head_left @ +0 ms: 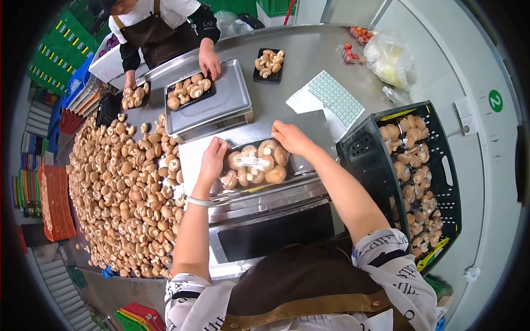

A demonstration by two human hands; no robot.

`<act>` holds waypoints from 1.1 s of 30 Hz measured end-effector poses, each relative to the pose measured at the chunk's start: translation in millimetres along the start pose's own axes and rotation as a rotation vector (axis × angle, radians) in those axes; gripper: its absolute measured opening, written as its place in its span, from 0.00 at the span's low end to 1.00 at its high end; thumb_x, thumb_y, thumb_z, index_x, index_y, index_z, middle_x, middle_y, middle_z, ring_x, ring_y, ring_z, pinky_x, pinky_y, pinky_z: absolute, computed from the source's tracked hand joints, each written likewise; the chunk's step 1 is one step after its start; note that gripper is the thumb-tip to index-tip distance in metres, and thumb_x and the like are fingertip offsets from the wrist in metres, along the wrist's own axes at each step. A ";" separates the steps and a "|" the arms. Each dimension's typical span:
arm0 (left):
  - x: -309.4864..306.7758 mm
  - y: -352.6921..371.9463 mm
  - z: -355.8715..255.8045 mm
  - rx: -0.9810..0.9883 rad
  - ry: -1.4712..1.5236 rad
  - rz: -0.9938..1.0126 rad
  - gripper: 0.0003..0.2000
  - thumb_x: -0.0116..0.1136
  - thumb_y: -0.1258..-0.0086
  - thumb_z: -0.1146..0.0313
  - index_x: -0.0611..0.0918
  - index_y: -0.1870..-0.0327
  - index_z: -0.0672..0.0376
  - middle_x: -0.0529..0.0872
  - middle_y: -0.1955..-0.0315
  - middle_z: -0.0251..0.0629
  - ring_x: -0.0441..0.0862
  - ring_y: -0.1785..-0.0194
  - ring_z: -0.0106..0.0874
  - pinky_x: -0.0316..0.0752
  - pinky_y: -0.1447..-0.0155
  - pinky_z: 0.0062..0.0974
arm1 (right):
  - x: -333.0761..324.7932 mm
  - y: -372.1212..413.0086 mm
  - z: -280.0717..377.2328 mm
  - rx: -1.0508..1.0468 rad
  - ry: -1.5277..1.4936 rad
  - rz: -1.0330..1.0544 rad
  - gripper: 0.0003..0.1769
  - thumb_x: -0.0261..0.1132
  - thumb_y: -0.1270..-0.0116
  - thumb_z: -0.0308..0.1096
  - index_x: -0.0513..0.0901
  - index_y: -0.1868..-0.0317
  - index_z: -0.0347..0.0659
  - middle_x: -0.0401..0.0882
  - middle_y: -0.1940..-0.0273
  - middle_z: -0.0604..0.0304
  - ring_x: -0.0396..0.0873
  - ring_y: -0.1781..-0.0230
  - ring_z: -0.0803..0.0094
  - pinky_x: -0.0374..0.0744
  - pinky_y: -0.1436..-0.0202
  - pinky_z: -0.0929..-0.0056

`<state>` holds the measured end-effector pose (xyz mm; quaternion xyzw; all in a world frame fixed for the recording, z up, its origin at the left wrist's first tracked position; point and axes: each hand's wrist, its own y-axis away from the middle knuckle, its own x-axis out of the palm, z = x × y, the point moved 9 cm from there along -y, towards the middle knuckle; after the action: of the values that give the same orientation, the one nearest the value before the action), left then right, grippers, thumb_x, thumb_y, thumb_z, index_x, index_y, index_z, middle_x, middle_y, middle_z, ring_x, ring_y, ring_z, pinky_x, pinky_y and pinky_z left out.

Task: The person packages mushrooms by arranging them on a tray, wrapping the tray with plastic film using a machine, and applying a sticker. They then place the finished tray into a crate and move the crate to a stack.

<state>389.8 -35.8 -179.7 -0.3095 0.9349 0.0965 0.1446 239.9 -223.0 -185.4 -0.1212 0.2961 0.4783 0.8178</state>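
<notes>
In front of me, a black tray of brown mushrooms (255, 164) lies under shiny clear plastic film (301, 165) on the wrapping machine's metal top. My left hand (213, 158) is at the tray's far left corner, fingers pinched together on the film. At the far right corner my right hand (291, 138) is closed in the same way, thumb and fingers pressed on the film. The fingertips partly hide what they grip. A pale band-like bracelet (200, 202) circles my left wrist.
A large heap of loose mushrooms (127, 193) lies to the left. Beyond, a co-worker (160, 27) handles trays at a scale (237, 91). Another mushroom tray (269, 64) and a label sheet (334, 96) sit on the table. A black crate (367, 160) of wrapped packs stands right.
</notes>
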 end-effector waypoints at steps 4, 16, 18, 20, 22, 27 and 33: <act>14.2 19.5 -3.0 -0.125 0.211 0.185 0.07 0.52 0.25 0.71 0.77 0.56 0.65 0.80 0.67 0.35 0.77 0.60 0.25 0.72 0.52 0.24 | 5.8 28.9 7.3 -0.011 -0.125 0.202 0.19 0.63 0.32 0.46 0.81 0.57 0.36 0.82 0.66 0.45 0.81 0.64 0.51 0.76 0.58 0.60; -10.9 107.5 -84.8 0.147 -0.136 -0.175 0.18 0.47 0.22 0.61 0.74 0.70 0.68 0.65 0.84 0.38 0.59 0.75 0.27 0.63 0.70 0.30 | -34.5 125.5 67.7 -0.037 -0.240 -0.106 0.19 0.56 0.26 0.43 0.77 0.61 0.32 0.79 0.71 0.42 0.78 0.69 0.45 0.74 0.63 0.59; -18.1 123.6 -104.1 0.048 -0.068 -0.164 0.20 0.46 0.21 0.61 0.74 0.73 0.68 0.64 0.84 0.33 0.58 0.75 0.22 0.59 0.72 0.27 | -48.4 138.8 83.5 -0.011 -0.308 -0.137 0.21 0.55 0.26 0.45 0.77 0.63 0.31 0.77 0.76 0.47 0.78 0.75 0.57 0.74 0.67 0.62; -18.3 147.5 -108.0 -0.133 0.012 -0.116 0.20 0.46 0.21 0.60 0.74 0.72 0.67 0.64 0.83 0.28 0.58 0.75 0.19 0.58 0.72 0.25 | -50.3 155.3 91.2 0.072 -0.345 0.000 0.19 0.55 0.24 0.43 0.78 0.62 0.33 0.78 0.71 0.60 0.71 0.69 0.78 0.73 0.63 0.74; -12.6 175.6 -106.4 -0.265 0.015 -0.057 0.21 0.47 0.21 0.59 0.77 0.72 0.67 0.70 0.81 0.25 0.60 0.73 0.17 0.60 0.70 0.22 | -46.6 181.7 95.6 0.112 -0.427 -0.013 0.20 0.56 0.25 0.44 0.80 0.59 0.32 0.79 0.72 0.56 0.73 0.69 0.78 0.74 0.62 0.70; 29.8 236.9 -20.6 -0.365 -0.030 0.038 0.24 0.48 0.23 0.51 0.81 0.63 0.69 0.80 0.77 0.46 0.75 0.70 0.32 0.70 0.61 0.35 | 16.4 248.6 31.0 0.356 -0.431 0.172 0.25 0.55 0.26 0.50 0.80 0.61 0.32 0.80 0.69 0.50 0.77 0.67 0.64 0.74 0.58 0.64; 62.0 235.5 24.2 -0.147 -0.447 -0.038 0.18 0.54 0.26 0.57 0.80 0.67 0.66 0.80 0.74 0.60 0.79 0.68 0.58 0.70 0.65 0.47 | 58.9 268.7 -45.1 0.331 -0.049 0.019 0.26 0.55 0.28 0.53 0.78 0.63 0.32 0.80 0.63 0.35 0.78 0.58 0.39 0.76 0.56 0.49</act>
<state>204.5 122.6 -201.5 -0.3077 0.8641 0.2276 0.3268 15.4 -65.1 -233.8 0.0298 0.3521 0.4337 0.8289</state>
